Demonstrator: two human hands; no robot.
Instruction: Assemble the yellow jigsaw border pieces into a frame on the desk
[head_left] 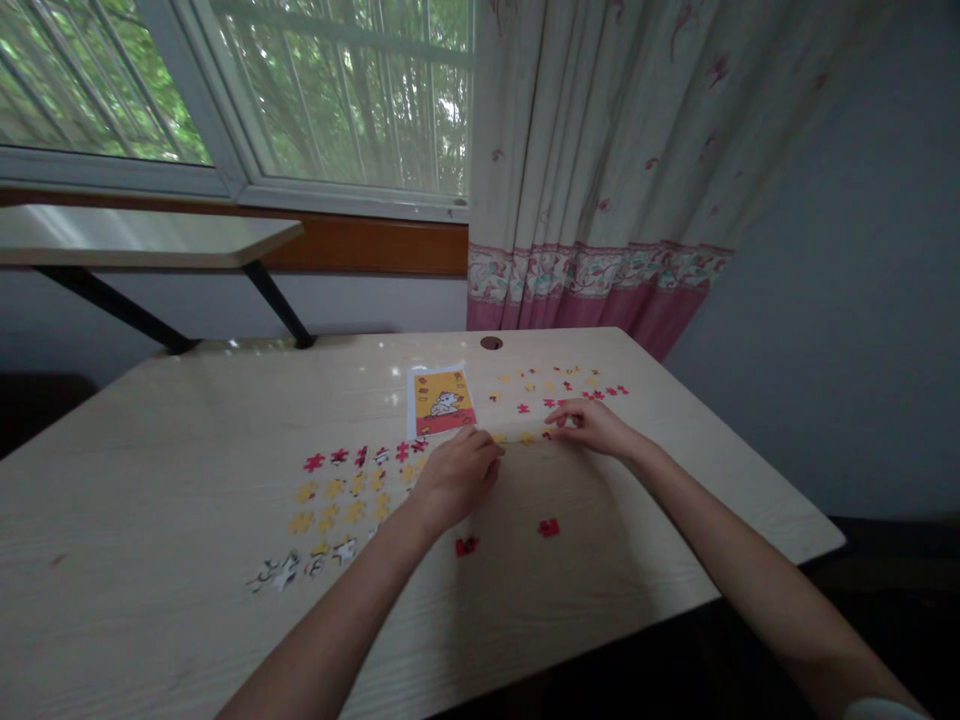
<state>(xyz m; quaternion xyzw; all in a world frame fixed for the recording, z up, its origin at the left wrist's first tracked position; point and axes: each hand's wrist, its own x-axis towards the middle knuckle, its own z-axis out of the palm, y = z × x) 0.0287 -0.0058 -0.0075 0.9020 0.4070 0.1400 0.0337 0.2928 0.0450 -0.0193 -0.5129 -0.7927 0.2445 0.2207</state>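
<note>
Bare forearms (341,605) lead to my loosely curled left hand (459,472) and part-open right hand (594,426), whether either grips anything I can't tell remotely, with a small puzzle piece (547,435) by the right fingertips at the tabletop (187,420), probably light, stiff card I'd pinch by its edges.

The lower right corner of the printed sheet (444,398) is partly covered by the left hand (460,472). Left of the sheet and nearer, the right-hand ends of the puzzle rows (355,512) are hidden by that hand and the left forearm (360,605). Right of the sheet, the prints on the small pieces (549,385) cannot be made out, nor can it be told whether anything is pinched by the right hand (589,425). Beyond the sheet's left side, the shelf (135,237) is cut off by the view's edge.
</note>
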